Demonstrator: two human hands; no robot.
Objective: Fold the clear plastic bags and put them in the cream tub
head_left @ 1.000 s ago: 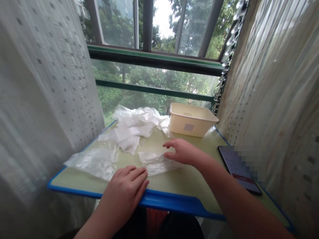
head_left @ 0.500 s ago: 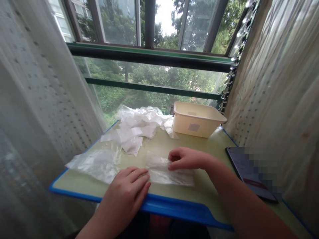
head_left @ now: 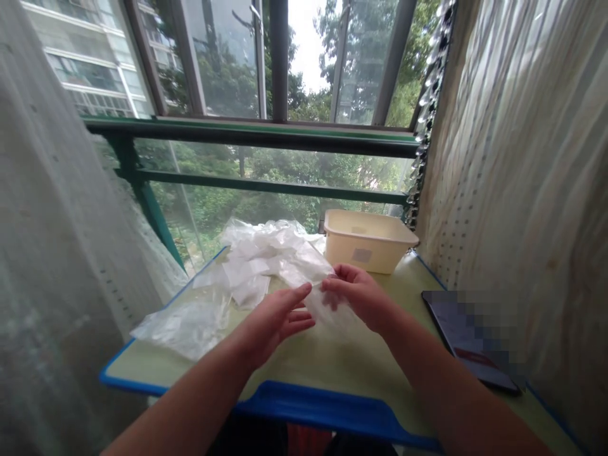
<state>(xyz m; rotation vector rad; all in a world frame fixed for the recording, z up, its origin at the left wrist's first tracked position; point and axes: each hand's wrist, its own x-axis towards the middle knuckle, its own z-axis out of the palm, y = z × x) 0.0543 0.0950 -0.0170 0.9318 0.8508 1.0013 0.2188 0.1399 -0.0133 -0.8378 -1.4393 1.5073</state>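
Observation:
A clear plastic bag (head_left: 311, 265) is held up above the table, pinched between the thumb and fingers of my right hand (head_left: 363, 296); some fingertips show through the film. My left hand (head_left: 278, 320) is beside it, thumb raised against the bag's near edge and fingers stretched apart below. Whether the left fingers also touch the film is hard to see. Behind the bag lies a loose heap of white and clear plastic bags (head_left: 247, 253). Another flattened clear bag (head_left: 185, 326) rests to the left of my left forearm.
A cream plastic bin (head_left: 375, 253) stands at the table's back right. A dark tablet or phone (head_left: 456, 329), partly blurred out, lies at the right. The pale green table (head_left: 304, 373) has a blue rim with a raised front ledge. Curtains hang on both sides, before a railing and windows.
My right hand has lifted the clear bag off the tabletop. My left hand has left the table surface, turned and moved up and right toward the bag. The view has tilted up slightly.

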